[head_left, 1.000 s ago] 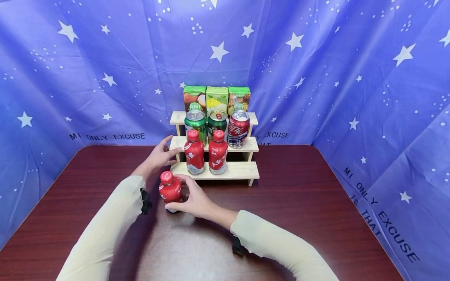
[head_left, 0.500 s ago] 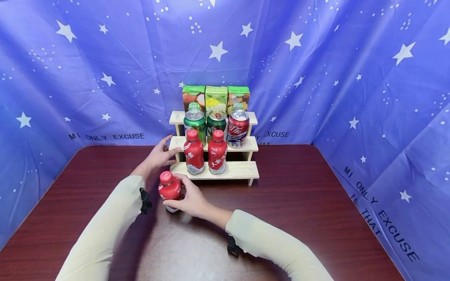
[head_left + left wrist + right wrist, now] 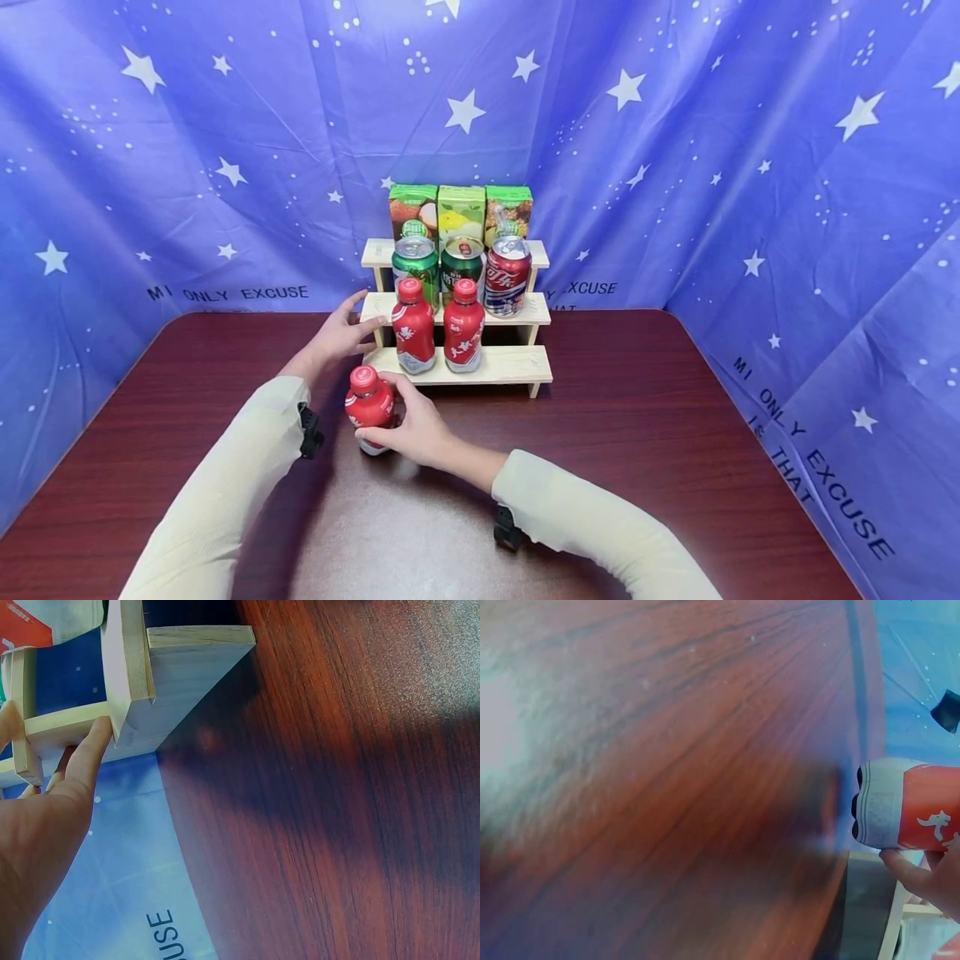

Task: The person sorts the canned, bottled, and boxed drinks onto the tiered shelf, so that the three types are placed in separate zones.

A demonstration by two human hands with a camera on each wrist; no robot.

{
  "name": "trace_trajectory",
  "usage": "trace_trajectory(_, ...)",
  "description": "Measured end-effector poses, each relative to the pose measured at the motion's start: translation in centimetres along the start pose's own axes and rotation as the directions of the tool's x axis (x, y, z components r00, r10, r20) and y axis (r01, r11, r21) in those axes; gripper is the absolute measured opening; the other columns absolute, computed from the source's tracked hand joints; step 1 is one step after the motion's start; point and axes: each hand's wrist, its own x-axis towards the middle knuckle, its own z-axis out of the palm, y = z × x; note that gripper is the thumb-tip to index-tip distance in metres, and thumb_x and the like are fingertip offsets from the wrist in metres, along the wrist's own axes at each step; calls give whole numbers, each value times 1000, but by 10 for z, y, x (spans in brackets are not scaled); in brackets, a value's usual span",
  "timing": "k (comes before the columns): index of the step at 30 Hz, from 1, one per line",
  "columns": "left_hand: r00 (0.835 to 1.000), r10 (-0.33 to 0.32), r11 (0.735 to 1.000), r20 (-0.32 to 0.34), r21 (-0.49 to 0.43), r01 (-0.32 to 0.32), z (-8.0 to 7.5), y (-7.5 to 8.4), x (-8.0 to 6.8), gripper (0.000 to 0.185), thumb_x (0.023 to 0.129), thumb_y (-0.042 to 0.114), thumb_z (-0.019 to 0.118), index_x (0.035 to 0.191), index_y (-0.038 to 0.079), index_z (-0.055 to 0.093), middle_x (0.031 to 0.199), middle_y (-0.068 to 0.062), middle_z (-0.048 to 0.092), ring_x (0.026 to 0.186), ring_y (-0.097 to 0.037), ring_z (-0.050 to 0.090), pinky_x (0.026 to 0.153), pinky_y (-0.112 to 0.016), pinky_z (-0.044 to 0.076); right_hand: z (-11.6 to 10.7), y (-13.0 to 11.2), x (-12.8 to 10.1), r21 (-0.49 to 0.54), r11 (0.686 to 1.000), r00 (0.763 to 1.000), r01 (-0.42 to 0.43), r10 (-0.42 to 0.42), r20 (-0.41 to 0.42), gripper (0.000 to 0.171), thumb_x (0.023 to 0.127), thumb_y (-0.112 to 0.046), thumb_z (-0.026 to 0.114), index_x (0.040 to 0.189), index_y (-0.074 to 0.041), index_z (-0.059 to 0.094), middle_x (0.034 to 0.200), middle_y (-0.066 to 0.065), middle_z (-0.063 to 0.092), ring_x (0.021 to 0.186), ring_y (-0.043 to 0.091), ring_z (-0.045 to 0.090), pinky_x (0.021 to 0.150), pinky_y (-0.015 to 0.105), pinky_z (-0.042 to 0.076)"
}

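Just in front of the shelf's left end, my right hand [image 3: 420, 427] grips a red bottle [image 3: 369, 407] with a red cap, thumb on the near side and fingers round the far side. The right wrist view shows the white lower part of that bottle [image 3: 881, 802] and its lobed base. My left hand [image 3: 337, 335] touches the left end of the stepped wooden shelf [image 3: 517, 364], its fingers spread. Seen from the left wrist, its extended fingers [image 3: 88, 754] lie against the wooden side frame. Two similar red bottles [image 3: 415, 329] stand upright on the lowest step, left and centre.
Three drink cans, two green and one red can [image 3: 508, 279], line the middle step. Behind them on the top step stand three juice cartons [image 3: 462, 212]. A blue star-printed curtain [image 3: 225, 125] closes off the back and sides of the dark red wooden table [image 3: 637, 417].
The right hand and its red bottle have shifted slightly to the right over the last half second. My left hand stays at the shelf's left end.
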Motion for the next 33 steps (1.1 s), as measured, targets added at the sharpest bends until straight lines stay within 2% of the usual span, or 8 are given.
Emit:
trace_trajectory(6, 1000, 11, 1000, 7, -22, -11, -2, -2, 1, 76, 95, 12, 52, 152, 16, 2, 125, -21, 39, 119, -35, 45, 98, -49, 48, -10, 20, 3, 26, 1000, 1000, -11, 11, 14, 73, 74, -5, 78, 135, -12, 40, 126, 8, 56, 106, 22, 62, 87, 16, 51)
trace_trajectory(9, 1000, 15, 1000, 16, -23, -15, -2, -2, 2, 76, 95, 12, 52, 152, 16, 1, 121, -18, 41, 117, -33, 46, 98, -48, 48, -22, 20, -1, 21, 1000, 1000, -5, 5, 8, 73, 74, -7, 79, 135, -11, 40, 126, 9, 56, 106, 22, 63, 86, 17, 53)
trace_trajectory(15, 1000, -9, 1000, 18, -29, 9, -2, 0, 1, 76, 96, 12, 52, 152, 18, 0, 132, -26, 34, 122, -37, 42, 100, -48, 47, -53, 16, -17, -1, 1000, 1000, -2, 2, -10, 73, 75, -8, 78, 137, -10, 39, 128, 12, 55, 107, 25, 62, 89, 28, 55)
trace_trajectory(21, 1000, -25, 999, 19, -37, 26, -2, 1, -1, 77, 95, 12, 52, 152, 20, -1, 138, -29, 28, 125, -38, 40, 101, -47, 45, -88, 14, -29, -43, 999, 997, 3, -7, -82, 70, 74, -10, 79, 134, -12, 42, 123, 13, 57, 107, 24, 59, 87, 35, 56)
trace_trajectory(24, 999, -30, 999, 21, -38, 31, -2, 1, -1, 78, 95, 12, 52, 152, 20, -1, 138, -29, 28, 125, -37, 40, 102, -47, 45, -105, 12, -33, -58, 998, 991, 3, -11, -131, 70, 74, -10, 79, 133, -11, 42, 121, 14, 58, 107, 24, 59, 86, 33, 57)
trace_trajectory(28, 999, -34, 999, 23, -32, 34, -2, 0, 0, 78, 95, 13, 53, 152, 20, 0, 140, -29, 26, 125, -36, 40, 101, -46, 46, -127, 10, -37, -95, 995, 980, 0, -19, -199, 71, 72, -10, 80, 132, -11, 42, 118, 14, 59, 106, 26, 59, 83, 31, 58)
trace_trajectory(33, 999, -36, 999, 23, -31, 37, -2, -1, 2, 78, 95, 13, 53, 152, 20, 0, 140, -28, 27, 124, -34, 41, 98, -45, 48, -151, 10, -34, -106, 994, 959, -14, -17, -283, 70, 72, -5, 80, 132, -9, 42, 119, 15, 58, 106, 23, 58, 82, 35, 58)
